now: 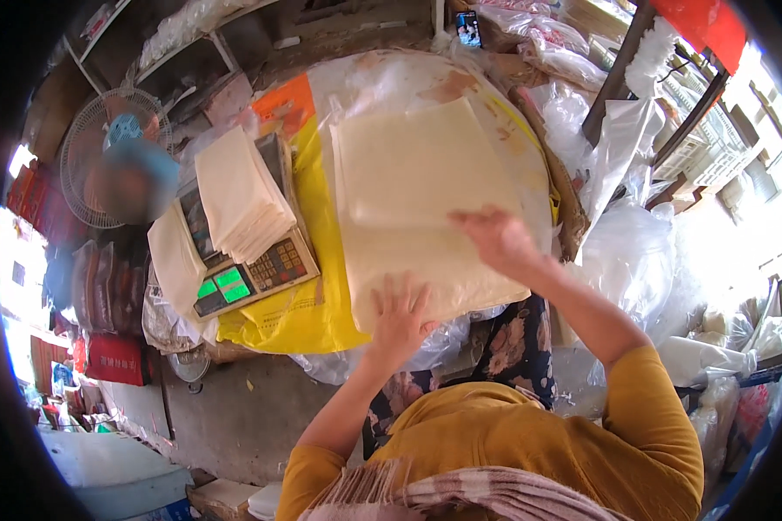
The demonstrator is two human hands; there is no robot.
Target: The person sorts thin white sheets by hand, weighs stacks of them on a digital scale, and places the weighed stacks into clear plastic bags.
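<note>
A broad stack of thin cream-coloured sheets (423, 169) lies before me on a plastic-covered work surface (378, 78). My left hand (401, 309) rests flat on the stack's near left part, fingers spread. Over its right-hand part is my right hand (498, 241), its fingertips at a crease or sheet edge that runs across the stack. Motion blur hides whether those fingers pinch a sheet. To the left, a thick bundle of folded cream sheets (244, 195) sits on a digital scale (274, 267) with lit green displays. More folded sheets (176, 260) hang at the scale's left side.
Yellow plastic (313, 319) lies beneath the scale and stack. A caged fan (81, 159) stands at the left, partly behind a blurred patch. Clear plastic bags (632, 254) crowd the right side. At the far edge is a phone (468, 29) with its screen lit.
</note>
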